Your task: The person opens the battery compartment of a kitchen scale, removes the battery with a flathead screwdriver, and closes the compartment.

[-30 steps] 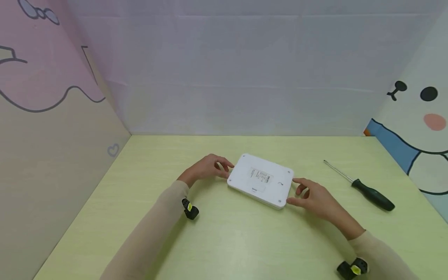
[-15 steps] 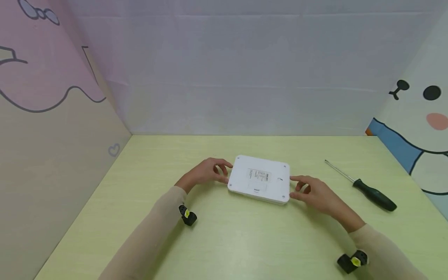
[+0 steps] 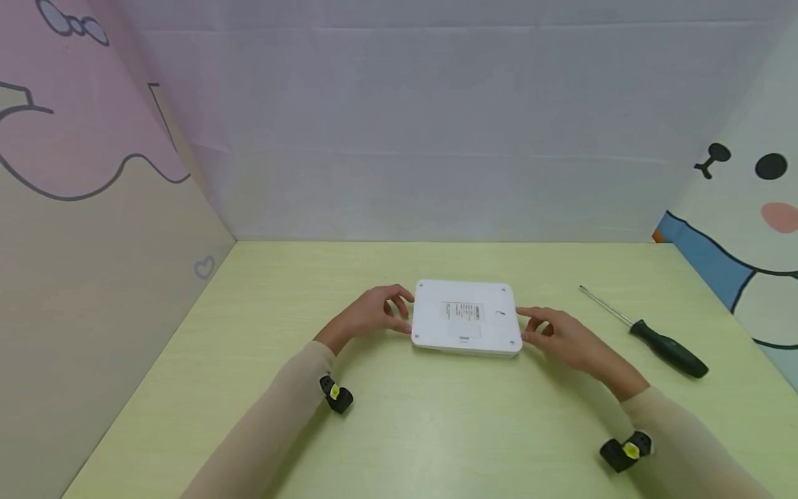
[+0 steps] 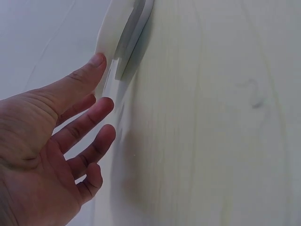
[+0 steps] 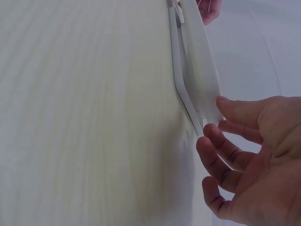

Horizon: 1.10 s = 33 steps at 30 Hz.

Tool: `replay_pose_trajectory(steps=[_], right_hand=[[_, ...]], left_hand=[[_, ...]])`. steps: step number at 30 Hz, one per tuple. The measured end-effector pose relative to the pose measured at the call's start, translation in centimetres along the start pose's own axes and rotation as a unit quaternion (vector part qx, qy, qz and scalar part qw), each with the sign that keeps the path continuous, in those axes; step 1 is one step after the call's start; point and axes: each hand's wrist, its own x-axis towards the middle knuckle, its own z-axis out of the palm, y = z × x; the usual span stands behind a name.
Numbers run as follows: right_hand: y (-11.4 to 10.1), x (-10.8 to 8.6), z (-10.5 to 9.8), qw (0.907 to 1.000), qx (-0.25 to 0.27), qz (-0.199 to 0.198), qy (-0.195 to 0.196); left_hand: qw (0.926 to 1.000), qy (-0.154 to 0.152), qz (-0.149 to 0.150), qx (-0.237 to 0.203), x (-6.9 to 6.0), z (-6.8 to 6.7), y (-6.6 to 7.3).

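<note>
In the head view, the device lies label side up on the counter; left hand and right hand touch its short sides, fingers spread. It looks stiff, smooth, probably light and a little slippery; those sides suit a hold. Open room lies nearside; rightward, the screwdriver limits it. Left wrist: thumb against the rim, other fingers loosely bent. Right wrist: the same; the slot above the lower plate might catch fingertips.

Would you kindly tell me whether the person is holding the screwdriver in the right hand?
No, the screwdriver lies on the table, apart from the right hand, which is at the edge of the white device.
</note>
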Motion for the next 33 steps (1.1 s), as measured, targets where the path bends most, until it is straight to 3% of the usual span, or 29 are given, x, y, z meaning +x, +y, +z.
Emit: replay_pose_trajectory(steps=[10,13,17,21,24,28,33], right_hand=[[0.3,0.4,-0.1,0.9998,0.012,0.003,-0.015],[0.4,0.3,-0.1,1.0000,0.000,0.003,-0.003],[-0.1,0.2,-0.3,0.9972,-0.041,-0.011,0.061],[-1.5,0.5,-0.3,0.9893,-0.081,-0.034,0.117],[-2.9,1.2,0.3,0.9848,-0.112,-0.056,0.120],[-4.8,2.3,1.5,0.9741,-0.180,-0.087,0.105],[-6.0,3.3,3.0,0.9597,-0.252,-0.098,0.076]], left_hand=[[0.9997,0.007,-0.014,-0.019,-0.5,0.3,0.1],[0.9998,-0.002,-0.017,-0.014,-0.6,0.2,0.1],[0.9993,0.000,-0.028,0.023,-0.7,-0.5,0.5],[0.9959,0.039,-0.025,0.078,-0.4,-0.7,1.5],[0.9886,0.056,-0.012,0.139,0.1,-0.3,2.3],[0.9756,0.052,-0.003,0.213,0.6,0.6,3.1],[0.9698,0.046,-0.018,0.239,0.8,1.7,3.4]])
